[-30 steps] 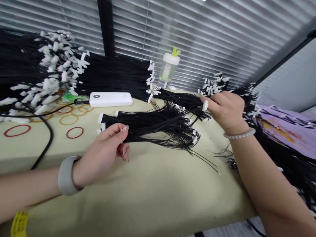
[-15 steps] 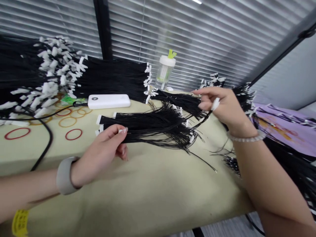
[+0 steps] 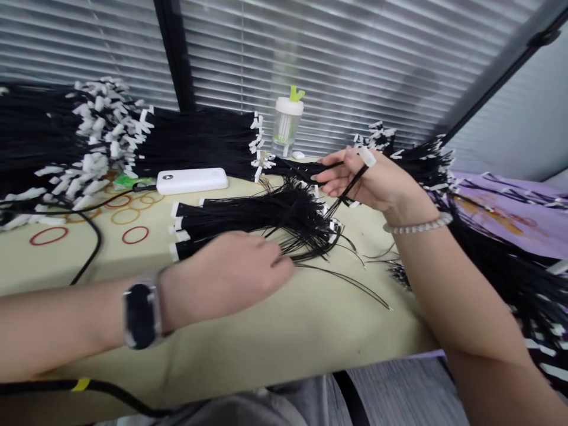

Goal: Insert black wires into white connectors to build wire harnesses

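Note:
My right hand (image 3: 368, 180) is raised at the right of the bundles, its fingers curled round a black cable (image 3: 350, 188). The cable's white connector (image 3: 367, 157) sticks out above the thumb side. My left hand (image 3: 228, 272), palm down and slightly blurred, lies at the front edge of a spread pile of black cables (image 3: 248, 213). Its fingers are curled under, so what they hold, if anything, is hidden. White connectors (image 3: 175, 228) show at the pile's left end, and loose thin wires fan out at its right.
Behind stand a big stack of cables (image 3: 199, 142), a white power bank (image 3: 192, 181) and a clear lidded cup (image 3: 287, 124). Red and yellow rubber bands (image 3: 135, 235) lie at left. More cable bundles (image 3: 488, 248) lie at right by a purple sheet (image 3: 528, 219).
My left hand has moved right and turned palm down, away from the connector ends. My right hand has shifted left and turned, still with the cable. The view has shifted slightly.

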### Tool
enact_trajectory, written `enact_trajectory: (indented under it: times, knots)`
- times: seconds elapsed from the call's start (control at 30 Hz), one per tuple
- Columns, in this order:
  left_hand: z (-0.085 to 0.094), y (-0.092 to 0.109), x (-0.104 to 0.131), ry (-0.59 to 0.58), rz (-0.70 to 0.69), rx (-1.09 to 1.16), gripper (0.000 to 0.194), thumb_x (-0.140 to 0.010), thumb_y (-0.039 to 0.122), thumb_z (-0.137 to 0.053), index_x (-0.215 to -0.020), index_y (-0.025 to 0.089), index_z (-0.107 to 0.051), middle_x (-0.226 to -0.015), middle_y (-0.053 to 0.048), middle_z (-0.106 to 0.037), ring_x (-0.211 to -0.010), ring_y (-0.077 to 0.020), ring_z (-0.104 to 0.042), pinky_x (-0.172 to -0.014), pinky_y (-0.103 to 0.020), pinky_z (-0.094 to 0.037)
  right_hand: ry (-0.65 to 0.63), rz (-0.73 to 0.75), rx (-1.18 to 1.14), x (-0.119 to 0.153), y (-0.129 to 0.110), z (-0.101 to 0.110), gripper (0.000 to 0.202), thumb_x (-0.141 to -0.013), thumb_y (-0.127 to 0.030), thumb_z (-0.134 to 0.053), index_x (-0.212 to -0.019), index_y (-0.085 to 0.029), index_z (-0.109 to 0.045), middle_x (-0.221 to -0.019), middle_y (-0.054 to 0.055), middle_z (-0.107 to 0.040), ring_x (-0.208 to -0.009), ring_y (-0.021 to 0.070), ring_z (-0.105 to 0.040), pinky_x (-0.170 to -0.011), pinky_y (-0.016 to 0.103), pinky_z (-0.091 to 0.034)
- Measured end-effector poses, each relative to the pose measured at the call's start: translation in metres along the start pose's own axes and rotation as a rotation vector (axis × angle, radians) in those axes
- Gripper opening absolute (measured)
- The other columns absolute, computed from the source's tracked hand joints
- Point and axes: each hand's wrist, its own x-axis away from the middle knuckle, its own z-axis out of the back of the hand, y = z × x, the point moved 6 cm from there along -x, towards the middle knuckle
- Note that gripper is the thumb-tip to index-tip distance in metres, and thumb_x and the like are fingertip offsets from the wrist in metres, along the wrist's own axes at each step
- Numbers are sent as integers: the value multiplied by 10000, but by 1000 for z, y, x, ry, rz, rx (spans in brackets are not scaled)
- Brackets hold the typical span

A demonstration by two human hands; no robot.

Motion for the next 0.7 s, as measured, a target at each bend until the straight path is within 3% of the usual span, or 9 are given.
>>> enact_trajectory:
  times: [0.03, 0.13, 0.3, 0.5, 0.7]
  knots:
    - [-2, 8, -10, 3, -56, 6, 168, -778, 102, -410, -826, 192, -543, -726, -40, -553, -664, -188, -495, -544, -298, -285, -7, -6, -3, 1, 0, -2, 293, -781, -414, -509, -917, -160, -561, -810, 56, -656, -628, 120, -620, -581, 249, -513]
    - [-17, 13, -34, -37, -32, -8, 154, -766, 89, -425, -746, 163, -560, -769, -62, -562, -752, -203, -507, -602, -315, -344, -28, -26, -8, 2, -1, -7, 294, -752, -392, -557, -912, -145, -568, -812, 66, -651, -630, 128, -620, -558, 235, -510]
    - [-37, 3, -40, -79, 56, -48, 174, -765, 72, -405, -812, 138, -559, -821, -80, -563, -799, -192, -506, -677, -319, -390, -47, -22, -19, 3, -1, -7, 280, -765, -369, -549, -899, -125, -575, -798, 77, -645, -632, 145, -623, -557, 250, -514]
    - [-31, -4, -27, 2, 113, -51, 207, -837, 158, -314, -845, 130, -519, -854, -78, -536, -785, -189, -499, -703, -324, -386, -16, -42, -54, 3, -2, -7, 271, -818, -361, -475, -895, -117, -564, -823, 81, -648, -577, 102, -613, -536, 225, -524]
    - [-25, -14, -21, -24, 216, 157, 217, -853, 220, -290, -820, 157, -494, -746, -32, -553, -617, -142, -518, -528, -256, -357, 12, -45, -51, 3, -5, -9, 297, -803, -393, -485, -880, -120, -573, -847, 76, -646, -471, 63, -566, -449, 186, -498]
